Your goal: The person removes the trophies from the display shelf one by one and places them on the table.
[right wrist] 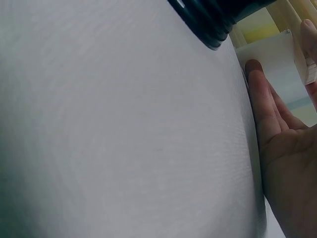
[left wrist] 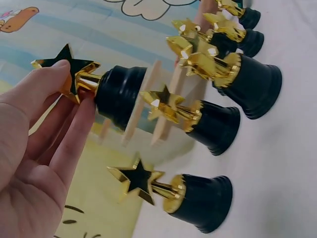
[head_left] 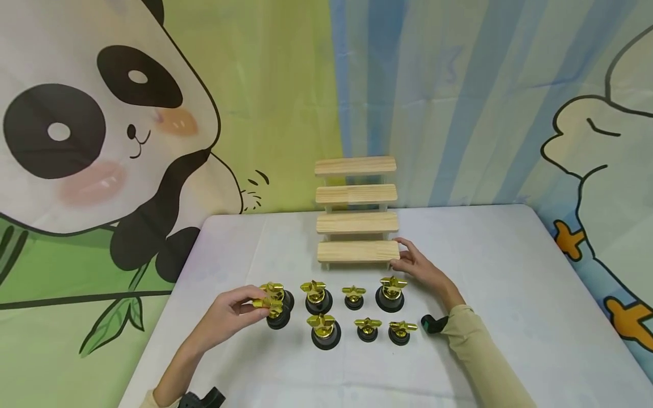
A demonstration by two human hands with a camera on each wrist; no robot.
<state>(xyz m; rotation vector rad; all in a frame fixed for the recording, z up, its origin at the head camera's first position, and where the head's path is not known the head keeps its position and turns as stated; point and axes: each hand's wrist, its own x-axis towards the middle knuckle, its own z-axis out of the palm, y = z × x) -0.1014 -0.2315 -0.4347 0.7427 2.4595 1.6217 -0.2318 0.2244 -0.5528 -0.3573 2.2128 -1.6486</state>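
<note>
Pinching the near-left star trophy (head_left: 276, 310) by its gold star, the left hand (head_left: 232, 315) holds it upright on the table (head_left: 510, 294), long axis vertical. All eight trophies stand below; the stepped wooden shelf (head_left: 356, 212) is bare. The right hand (head_left: 420, 267), fingers relaxed, touches its lowest step.

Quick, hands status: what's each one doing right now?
Left hand: fingers pinch the gold star of a star trophy.
Right hand: open, fingers touching the wooden step stand, holding nothing.
</note>
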